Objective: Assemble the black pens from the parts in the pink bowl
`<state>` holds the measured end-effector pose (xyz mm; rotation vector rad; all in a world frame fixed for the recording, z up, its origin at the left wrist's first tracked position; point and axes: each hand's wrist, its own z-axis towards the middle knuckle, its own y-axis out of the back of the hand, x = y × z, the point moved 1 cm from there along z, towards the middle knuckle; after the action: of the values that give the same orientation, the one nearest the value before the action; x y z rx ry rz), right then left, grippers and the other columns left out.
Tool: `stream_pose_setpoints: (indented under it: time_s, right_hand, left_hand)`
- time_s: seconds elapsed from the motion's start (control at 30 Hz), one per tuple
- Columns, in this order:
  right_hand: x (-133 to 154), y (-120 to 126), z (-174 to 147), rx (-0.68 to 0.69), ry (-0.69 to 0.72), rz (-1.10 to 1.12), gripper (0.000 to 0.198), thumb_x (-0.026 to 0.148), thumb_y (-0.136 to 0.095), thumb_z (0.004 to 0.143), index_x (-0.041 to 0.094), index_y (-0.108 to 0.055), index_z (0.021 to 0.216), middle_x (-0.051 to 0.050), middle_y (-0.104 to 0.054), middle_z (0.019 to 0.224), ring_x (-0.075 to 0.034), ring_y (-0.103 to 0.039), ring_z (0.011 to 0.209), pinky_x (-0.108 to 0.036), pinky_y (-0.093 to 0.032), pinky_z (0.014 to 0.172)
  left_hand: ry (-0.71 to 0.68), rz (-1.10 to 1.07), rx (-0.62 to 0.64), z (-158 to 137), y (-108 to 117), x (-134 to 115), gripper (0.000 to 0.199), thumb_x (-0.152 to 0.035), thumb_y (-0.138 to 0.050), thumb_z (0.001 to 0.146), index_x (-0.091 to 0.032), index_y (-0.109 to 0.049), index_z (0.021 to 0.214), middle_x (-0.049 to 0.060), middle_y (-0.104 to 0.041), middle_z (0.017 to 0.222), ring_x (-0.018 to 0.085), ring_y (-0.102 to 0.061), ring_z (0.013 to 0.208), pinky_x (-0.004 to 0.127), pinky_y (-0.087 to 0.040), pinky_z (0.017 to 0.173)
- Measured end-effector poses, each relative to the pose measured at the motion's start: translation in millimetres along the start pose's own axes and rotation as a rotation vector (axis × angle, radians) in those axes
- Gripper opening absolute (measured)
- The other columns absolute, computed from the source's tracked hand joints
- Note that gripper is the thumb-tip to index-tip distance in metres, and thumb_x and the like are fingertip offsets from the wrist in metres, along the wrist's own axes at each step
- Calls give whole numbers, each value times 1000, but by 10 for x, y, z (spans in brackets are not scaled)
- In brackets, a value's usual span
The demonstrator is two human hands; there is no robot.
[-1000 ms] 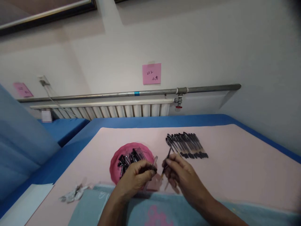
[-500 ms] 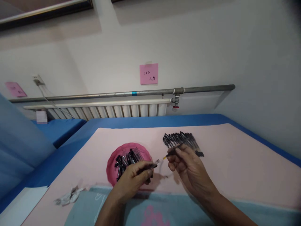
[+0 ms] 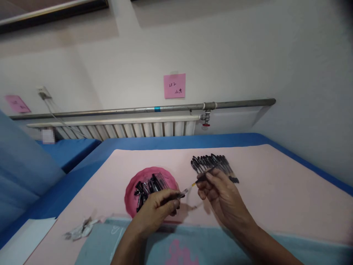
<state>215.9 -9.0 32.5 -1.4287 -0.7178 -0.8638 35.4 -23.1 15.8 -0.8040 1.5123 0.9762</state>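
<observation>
My left hand (image 3: 158, 209) is closed around a clear pen barrel (image 3: 184, 192), whose open end points up and to the right. Thumb and fingers of my right hand (image 3: 222, 193) pinch a thin black pen refill (image 3: 193, 184) with a yellow band and a pale end. That pale end meets the mouth of the barrel; how far inside it sits I cannot tell. Just behind my left hand is a pink bowl (image 3: 129, 191) with black and clear pen parts (image 3: 150, 186) in it. Beyond my right hand, several black-capped pens (image 3: 212, 161) lie side by side in a row.
A pink sheet (image 3: 275, 184) covers the blue-edged table (image 3: 187, 141). Crumpled wrapping (image 3: 81, 231) and a white sheet (image 3: 30, 237) lie at the left. Along the front runs a teal cloth (image 3: 215, 244). A radiator (image 3: 143, 129) and a pipe (image 3: 182, 108) line the wall behind.
The gap between the refill and the barrel has closed: the refill's pale end now reaches the barrel's mouth. Both hands keep their grip and have barely moved.
</observation>
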Motion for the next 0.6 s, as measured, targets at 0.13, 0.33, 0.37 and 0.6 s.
stream_pose_setpoints:
  time_s: [0.13, 0.33, 0.37, 0.6]
  right_hand:
    - [28, 14, -24, 48, 101, -135, 12, 28, -59, 77, 18, -53, 75, -2, -62, 74, -12, -58, 58, -21, -45, 43]
    - [26, -46, -131, 178, 147, -406, 12, 29, -54, 81, 18, -56, 77, 1, -60, 68, -9, -53, 52, -23, -44, 51]
    - [11, -59, -144, 210, 122, -447, 11, 29, -55, 81, 18, -57, 78, 1, -59, 68, -9, -53, 54, -23, -44, 53]
    - [-147, -31, -154, 192, -50, -547, 15, 33, -55, 78, 20, -58, 86, 2, -57, 70, -9, -47, 49, -21, -37, 46]
  left_hand:
    - [21, -19, 3, -2, 1, -4, 28, -29, -52, 80, -19, -63, 103, 0, -54, 75, 9, -48, 62, 23, -39, 60]
    - [51, -99, 14, -4, -38, -15, 29, -33, -55, 78, -16, -63, 100, 0, -53, 72, 8, -46, 57, 22, -36, 55]
    - [39, -123, 14, -1, -50, -21, 28, -33, -55, 78, -16, -63, 98, 0, -53, 71, 8, -47, 57, 22, -37, 55]
    - [28, -381, -152, 35, -47, -40, 21, -32, -61, 74, -15, -63, 86, 2, -61, 69, 10, -52, 62, 22, -38, 61]
